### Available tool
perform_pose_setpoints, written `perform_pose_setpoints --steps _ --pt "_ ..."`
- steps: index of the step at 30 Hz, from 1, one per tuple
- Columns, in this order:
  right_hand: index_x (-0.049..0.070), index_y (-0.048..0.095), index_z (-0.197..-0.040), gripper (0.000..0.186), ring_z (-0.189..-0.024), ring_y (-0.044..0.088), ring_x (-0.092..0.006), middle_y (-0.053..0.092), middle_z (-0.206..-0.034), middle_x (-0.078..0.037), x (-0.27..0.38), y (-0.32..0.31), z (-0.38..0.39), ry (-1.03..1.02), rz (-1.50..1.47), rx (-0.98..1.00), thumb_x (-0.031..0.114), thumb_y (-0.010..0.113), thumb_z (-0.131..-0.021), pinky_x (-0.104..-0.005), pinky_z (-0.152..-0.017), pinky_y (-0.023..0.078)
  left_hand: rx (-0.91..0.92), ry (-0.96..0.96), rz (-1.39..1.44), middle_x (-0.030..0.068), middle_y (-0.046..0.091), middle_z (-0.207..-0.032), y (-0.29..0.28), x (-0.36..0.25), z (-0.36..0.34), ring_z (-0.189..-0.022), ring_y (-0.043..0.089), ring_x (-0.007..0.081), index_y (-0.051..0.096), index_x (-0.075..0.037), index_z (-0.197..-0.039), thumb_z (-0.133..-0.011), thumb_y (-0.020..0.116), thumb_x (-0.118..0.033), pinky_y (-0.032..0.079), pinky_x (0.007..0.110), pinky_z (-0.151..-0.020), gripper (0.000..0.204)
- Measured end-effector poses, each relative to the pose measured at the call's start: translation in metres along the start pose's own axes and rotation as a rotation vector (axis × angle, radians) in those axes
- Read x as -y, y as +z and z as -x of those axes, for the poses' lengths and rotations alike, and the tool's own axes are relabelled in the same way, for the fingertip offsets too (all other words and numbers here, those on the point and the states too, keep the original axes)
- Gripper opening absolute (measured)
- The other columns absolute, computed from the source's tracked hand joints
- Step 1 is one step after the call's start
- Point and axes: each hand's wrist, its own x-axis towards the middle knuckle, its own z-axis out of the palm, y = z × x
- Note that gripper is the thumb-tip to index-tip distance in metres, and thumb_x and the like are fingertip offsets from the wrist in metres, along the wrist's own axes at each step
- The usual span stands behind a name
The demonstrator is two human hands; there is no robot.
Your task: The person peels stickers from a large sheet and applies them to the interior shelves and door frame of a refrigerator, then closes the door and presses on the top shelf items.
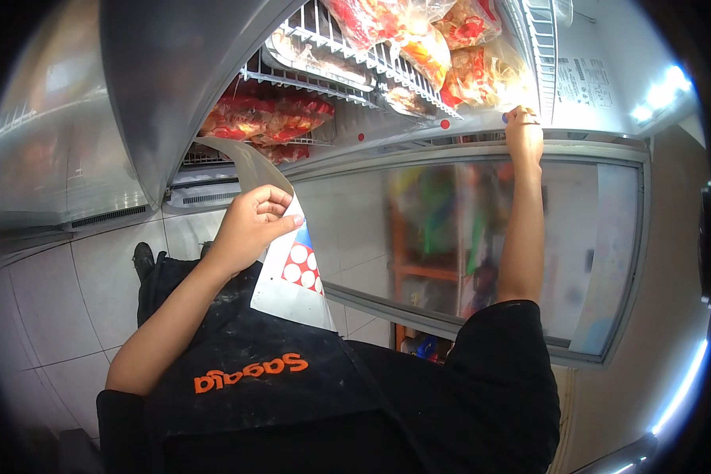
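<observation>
One printed strip (pixel 292 296), edge pinched by L hand's (pixel 249 227) fingers, bowed betw. cabinet (pixel 584 124) & apron (pixel 253 344). R hand (pixel 523 133) curled at cabinet rim, grip unclear. Strip prob. light, bendy, slick, creases easily; best held by both long edges.

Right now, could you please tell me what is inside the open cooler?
Red-printed bags and clear packages sit on white wire shelves; what lies behind them is covered.

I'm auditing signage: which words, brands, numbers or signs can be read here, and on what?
Apron: orange lettering, legible, not copied here.
Sheet: print too small to read.
Bags: print too blurred to read.
Strip in left hand: white discs on red, no legible words.
</observation>
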Motion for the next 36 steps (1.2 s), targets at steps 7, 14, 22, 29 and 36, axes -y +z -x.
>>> perform_pose_setpoints --steps 7,14,22,29,36 --pt "0.007 0.067 -0.096 0.019 -0.092 0.068 -0.0384 0.068 -0.105 -0.016 0.014 -0.013 0.008 0.014 0.042 -0.02 0.025 0.061 -0.099 -0.0486 -0.079 0.054 0.0 -0.003 0.03 0.0078 0.071 -0.096 -0.002 0.004 0.002 -0.083 0.068 0.0082 0.063 0.003 -0.107 -0.089 0.078 -0.006 0.054 0.023 -0.076 0.025" --pt "0.008 0.068 -0.099 0.018 -0.101 0.067 -0.0379 0.068 -0.116 -0.014 0.02 -0.023 0.01 0.056 0.009 0.052 0.022 0.056 -0.1 -0.0499 -0.082 0.054 0.007 0.007 0.022 0.0071 0.07 -0.094 -0.002 0.002 0.003 -0.082 0.067 0.0069 0.063 0.002 -0.106 -0.089 0.077 -0.005 0.054 0.022 -0.075 0.023" --pt "0.009 0.069 -0.1 0.017 -0.102 0.068 -0.0358 0.068 -0.117 -0.013 0.018 -0.019 0.006 0.063 0.007 0.066 0.015 0.053 -0.097 -0.0475 -0.084 0.054 0.01 0.001 0.018 0.0075 0.071 -0.094 -0.002 0.002 0.002 -0.082 0.067 0.0069 0.063 0.003 -0.107 -0.089 0.077 -0.006 0.054 0.022 -0.074 0.024" --pt "0.01 0.069 -0.102 0.017 -0.103 0.068 -0.035 0.068 -0.117 -0.012 0.022 -0.023 0.007 0.089 0.032 0.081 0.014 0.053 -0.097 -0.0467 -0.086 0.054 0.016 0.013 0.029 0.008 0.072 -0.095 -0.003 0.004 0.001 -0.082 0.067 0.0071 0.063 0.003 -0.108 -0.09 0.077 -0.006 0.054 0.022 -0.074 0.025" --pt "0.009 0.068 -0.104 0.017 -0.095 0.069 -0.0385 0.069 -0.109 -0.016 0.026 -0.022 0.008 0.048 0.045 0.057 0.021 0.058 -0.099 -0.0497 -0.079 0.054 -0.003 0.017 0.012 0.0083 0.071 -0.096 -0.004 0.006 0.002 -0.082 0.067 0.0074 0.063 0.003 -0.108 -0.089 0.077 -0.006 0.054 0.022 -0.075 0.025"
